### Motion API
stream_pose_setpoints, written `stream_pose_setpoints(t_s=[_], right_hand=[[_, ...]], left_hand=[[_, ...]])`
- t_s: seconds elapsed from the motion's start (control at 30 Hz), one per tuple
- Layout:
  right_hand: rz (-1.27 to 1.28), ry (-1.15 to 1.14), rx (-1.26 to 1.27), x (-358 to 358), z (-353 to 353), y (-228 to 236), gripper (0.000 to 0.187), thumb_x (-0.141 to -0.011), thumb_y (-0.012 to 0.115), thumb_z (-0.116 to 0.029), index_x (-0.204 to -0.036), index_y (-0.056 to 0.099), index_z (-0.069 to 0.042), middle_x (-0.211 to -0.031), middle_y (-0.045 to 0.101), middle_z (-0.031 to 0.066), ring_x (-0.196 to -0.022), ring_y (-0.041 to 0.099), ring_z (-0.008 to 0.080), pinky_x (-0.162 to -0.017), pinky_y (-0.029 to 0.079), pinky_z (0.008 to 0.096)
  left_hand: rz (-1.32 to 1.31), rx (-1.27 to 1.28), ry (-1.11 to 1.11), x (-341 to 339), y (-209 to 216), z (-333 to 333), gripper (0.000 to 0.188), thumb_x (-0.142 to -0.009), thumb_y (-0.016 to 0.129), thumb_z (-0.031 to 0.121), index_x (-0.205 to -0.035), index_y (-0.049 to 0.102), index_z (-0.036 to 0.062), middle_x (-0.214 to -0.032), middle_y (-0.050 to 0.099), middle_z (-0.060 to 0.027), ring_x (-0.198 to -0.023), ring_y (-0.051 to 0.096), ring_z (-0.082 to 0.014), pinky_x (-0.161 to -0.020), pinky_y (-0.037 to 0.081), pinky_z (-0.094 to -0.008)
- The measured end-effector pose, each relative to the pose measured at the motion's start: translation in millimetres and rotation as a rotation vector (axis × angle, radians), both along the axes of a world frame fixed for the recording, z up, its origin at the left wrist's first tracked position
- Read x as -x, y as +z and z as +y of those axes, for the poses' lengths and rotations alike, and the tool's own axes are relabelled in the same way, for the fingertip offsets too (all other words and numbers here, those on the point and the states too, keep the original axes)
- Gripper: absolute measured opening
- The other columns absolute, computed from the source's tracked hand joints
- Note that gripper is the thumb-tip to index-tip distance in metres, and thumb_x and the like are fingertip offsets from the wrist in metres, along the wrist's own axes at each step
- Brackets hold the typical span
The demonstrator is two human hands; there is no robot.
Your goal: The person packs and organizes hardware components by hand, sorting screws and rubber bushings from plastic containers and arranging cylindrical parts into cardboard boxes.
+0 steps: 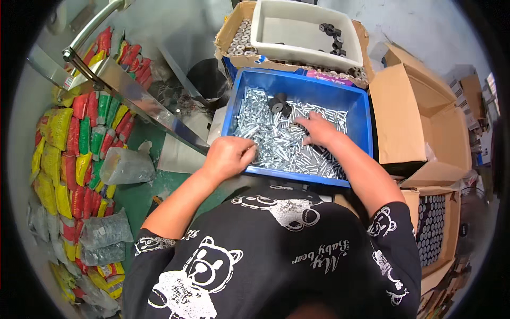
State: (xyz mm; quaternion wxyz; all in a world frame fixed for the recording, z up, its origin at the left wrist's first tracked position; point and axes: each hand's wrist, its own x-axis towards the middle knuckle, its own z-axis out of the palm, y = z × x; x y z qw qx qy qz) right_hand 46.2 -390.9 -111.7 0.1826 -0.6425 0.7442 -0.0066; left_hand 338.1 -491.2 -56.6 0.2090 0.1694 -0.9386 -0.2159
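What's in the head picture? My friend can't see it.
A person's right hand is among small silver metal fasteners in a blue rectangular plastic bin; the curled left hand is by its near-left corner. Black cylindrical pieces lie there too.

Bright, cool light fills the blue bin [303, 81], glinting off screws [279, 151] inside and the steel bar [166, 118] left of it. Below the bin, 1 dark blur smudges the black shirt [265, 250]; around it, outer edges curve into black.
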Motion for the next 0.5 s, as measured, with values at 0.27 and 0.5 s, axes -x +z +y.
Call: stream_pose_setpoints(t_s=[0.27,0.5], right_hand=[[-0.041,0.194,0.162,22.7,-6.0,-30.1,0.032,-0.075,0.074,-0.012,-0.104,0.06,-0.008,-0.095,0.06,0.0203,-0.092,0.061,0.0396,-0.08,0.049,0.0453],[-0.094,0.184,0.238,32.7,-21.7,-29.9,0.014,-0.081,0.066,-0.016,-0.081,0.065,-0.003,-0.077,0.063,0.0213,-0.079,0.063,0.0392,-0.072,0.049,0.0453]], left_hand=[[-0.021,-0.001,0.036,3.7,6.4,10.8,0.014,-0.081,0.066,0.014,-0.085,0.07,0.0015,-0.079,0.068,-0.0161,-0.072,0.067,-0.0317,-0.064,0.052,-0.0378],[-0.047,-0.036,0.061,1.5,5.6,9.0,0.014,-0.082,0.066,0.014,-0.086,0.069,0.0009,-0.082,0.068,-0.0164,-0.075,0.067,-0.0312,-0.067,0.052,-0.0368]])
